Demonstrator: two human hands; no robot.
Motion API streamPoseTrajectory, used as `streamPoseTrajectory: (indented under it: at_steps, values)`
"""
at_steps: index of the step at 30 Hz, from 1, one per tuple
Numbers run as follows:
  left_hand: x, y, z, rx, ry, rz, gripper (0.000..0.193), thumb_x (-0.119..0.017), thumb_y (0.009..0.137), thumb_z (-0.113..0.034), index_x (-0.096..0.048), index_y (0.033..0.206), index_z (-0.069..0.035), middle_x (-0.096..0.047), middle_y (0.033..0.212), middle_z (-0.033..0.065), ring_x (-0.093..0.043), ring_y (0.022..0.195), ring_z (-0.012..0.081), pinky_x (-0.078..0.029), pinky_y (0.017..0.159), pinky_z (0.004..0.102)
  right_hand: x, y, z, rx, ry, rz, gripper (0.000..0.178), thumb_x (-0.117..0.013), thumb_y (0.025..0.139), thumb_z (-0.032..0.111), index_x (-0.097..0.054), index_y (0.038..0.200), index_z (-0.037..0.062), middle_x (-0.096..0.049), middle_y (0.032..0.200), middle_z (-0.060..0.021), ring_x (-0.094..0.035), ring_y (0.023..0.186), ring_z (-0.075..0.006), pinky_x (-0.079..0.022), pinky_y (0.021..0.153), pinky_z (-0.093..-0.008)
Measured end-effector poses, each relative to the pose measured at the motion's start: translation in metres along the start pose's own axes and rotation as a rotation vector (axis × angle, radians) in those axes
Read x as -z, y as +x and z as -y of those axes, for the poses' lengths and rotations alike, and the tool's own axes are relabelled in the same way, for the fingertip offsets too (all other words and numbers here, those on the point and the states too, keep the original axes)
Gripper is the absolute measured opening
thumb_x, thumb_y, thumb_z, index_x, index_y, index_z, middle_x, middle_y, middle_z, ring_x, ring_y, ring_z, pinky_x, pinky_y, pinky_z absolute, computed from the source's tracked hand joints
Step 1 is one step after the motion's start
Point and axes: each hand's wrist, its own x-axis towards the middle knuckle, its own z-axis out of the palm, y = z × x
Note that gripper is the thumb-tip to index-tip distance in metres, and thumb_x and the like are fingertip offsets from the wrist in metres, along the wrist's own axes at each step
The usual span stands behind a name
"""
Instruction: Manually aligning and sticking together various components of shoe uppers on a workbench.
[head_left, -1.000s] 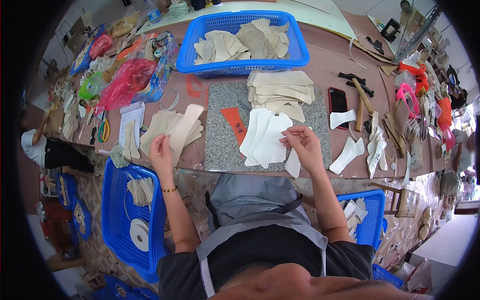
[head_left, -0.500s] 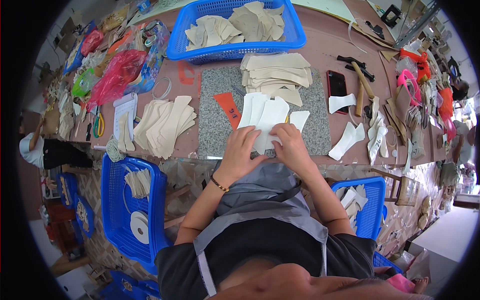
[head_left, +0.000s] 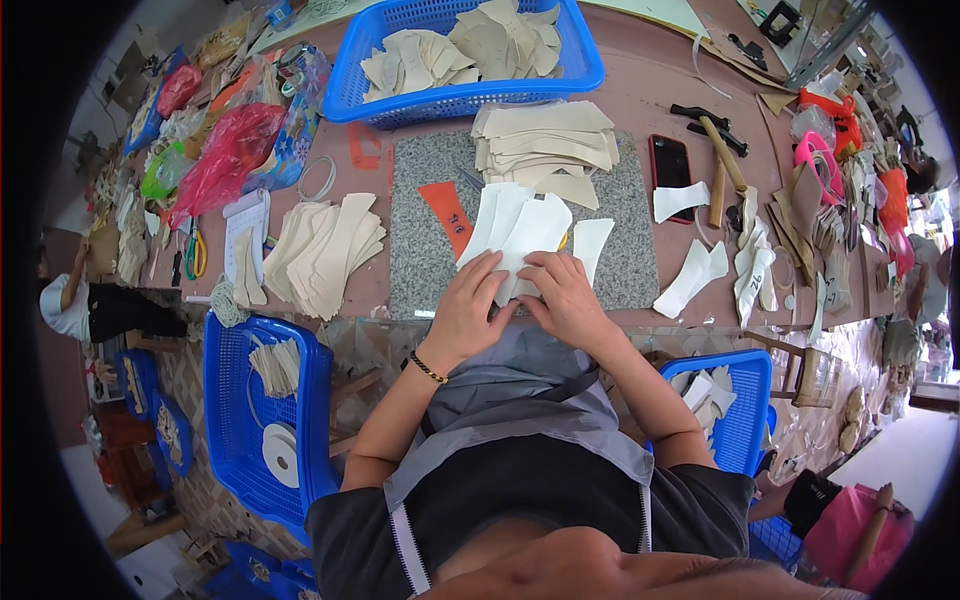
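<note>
Both of my hands rest on a fanned stack of white cut pieces (head_left: 520, 232) lying on a grey stone slab (head_left: 420, 255) at the table's near edge. My left hand (head_left: 470, 308) presses the stack's lower left part. My right hand (head_left: 562, 292) grips its lower right edge, fingers curled over the pieces. An orange pattern piece (head_left: 447, 213) lies just left of the stack. A pile of beige cut pieces (head_left: 545, 150) sits on the slab's far side. One more white piece (head_left: 592, 247) lies to the right of the stack.
A blue basket of beige pieces (head_left: 460, 60) stands behind the slab. A beige stack (head_left: 325, 252) lies to the left, near scissors (head_left: 195, 252) and bags. To the right are a phone (head_left: 670, 165), a hammer (head_left: 722, 160) and white pieces (head_left: 700, 275). Blue baskets (head_left: 262, 420) flank my legs.
My left hand left the beige stack on the left and came over to the white pieces. Both hands now hold the white stack together at the slab's near edge.
</note>
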Motion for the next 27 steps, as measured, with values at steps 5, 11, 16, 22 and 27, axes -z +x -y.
streamPoseTrajectory:
  at_steps: [5, 11, 16, 22, 27]
  values:
    - [-0.001, 0.002, 0.008, -0.059, -0.010, -0.041, 0.023, -0.062, 0.080, -0.004, -0.055, 0.101, 0.002, -0.060, 0.111, 0.0166, -0.058, 0.104, 0.0332, -0.047, 0.088, 0.0394, -0.004, -0.004, 0.001, -0.016, 0.020, -0.036, 0.034, -0.068, 0.070, 0.010, -0.054, 0.101, 0.0037, -0.052, 0.108, -0.0114, -0.051, 0.100, -0.0289, -0.038, 0.088, -0.0393]
    - [0.019, 0.018, 0.003, 0.447, -0.423, -0.031, 0.010, -0.058, 0.084, -0.006, -0.058, 0.092, 0.001, -0.063, 0.098, 0.0158, -0.061, 0.087, 0.0300, -0.047, 0.076, 0.0396, -0.006, -0.003, 0.009, 0.021, -0.080, -0.065, 0.039, -0.070, 0.069, 0.010, -0.054, 0.104, 0.0051, -0.053, 0.105, -0.0100, -0.052, 0.096, -0.0274, -0.038, 0.086, -0.0391]
    - [0.014, 0.017, 0.013, 0.205, -0.375, 0.046, 0.011, -0.059, 0.086, -0.009, -0.059, 0.085, 0.002, -0.061, 0.100, 0.0139, -0.061, 0.078, 0.0244, -0.048, 0.064, 0.0299, -0.011, -0.001, 0.007, 0.079, -0.054, -0.122, 0.041, -0.072, 0.067, 0.007, -0.057, 0.105, 0.0061, -0.054, 0.101, -0.0080, -0.053, 0.090, -0.0255, -0.039, 0.082, -0.0384]
    - [0.015, 0.020, 0.021, 0.300, -0.553, 0.115, 0.012, -0.062, 0.085, -0.009, -0.060, 0.081, 0.002, -0.059, 0.103, 0.0092, -0.059, 0.072, 0.0130, -0.048, 0.063, 0.0256, -0.024, 0.007, 0.010, 0.279, -0.033, -0.211, 0.031, -0.065, 0.064, 0.003, -0.062, 0.095, 0.0060, -0.055, 0.096, -0.0056, -0.053, 0.088, -0.0214, -0.040, 0.079, -0.0359]
    - [0.012, 0.018, 0.034, 0.347, -0.644, 0.134, 0.012, -0.062, 0.086, -0.010, -0.061, 0.082, 0.002, -0.059, 0.102, 0.0091, -0.058, 0.069, 0.0104, -0.047, 0.061, 0.0237, -0.021, 0.016, 0.012, 0.327, -0.034, -0.254, 0.031, -0.063, 0.065, 0.004, -0.061, 0.096, 0.0038, -0.055, 0.092, -0.0043, -0.054, 0.085, -0.0208, -0.041, 0.077, -0.0338]
